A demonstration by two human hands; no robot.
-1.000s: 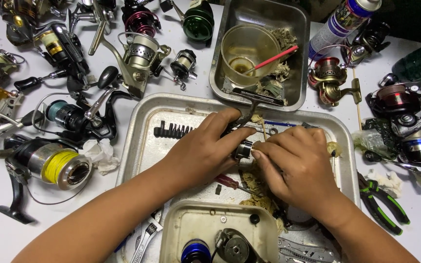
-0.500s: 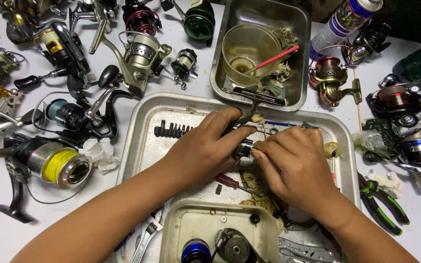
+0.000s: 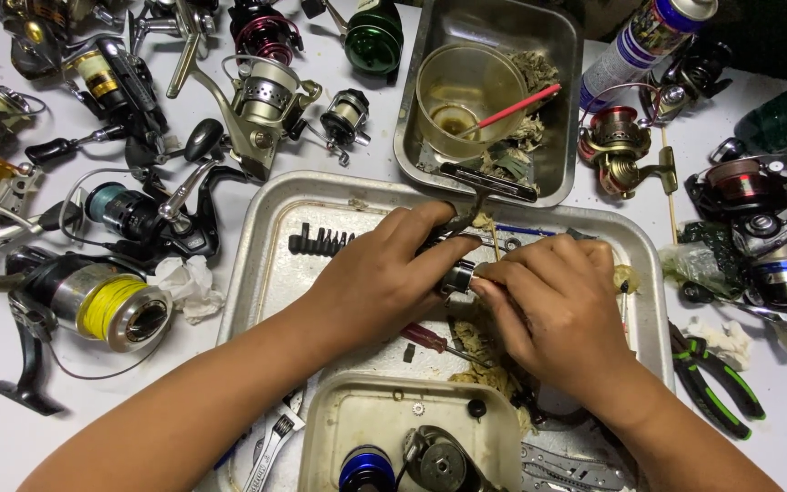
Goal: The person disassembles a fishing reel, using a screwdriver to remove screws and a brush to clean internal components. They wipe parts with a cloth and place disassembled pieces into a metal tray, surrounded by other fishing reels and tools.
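Both the left hand and the right hand pinched a small metal part between closed fingertips; a screwdriver lay just below them.

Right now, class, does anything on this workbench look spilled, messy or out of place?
Yes. Dirty, frayed wadding lies loose across the metal tray under both hands, and more sits in the upper pan beside the plastic cup. A crumpled tissue lies on the table.

3 metal trays, 1 pliers, 1 spray can.
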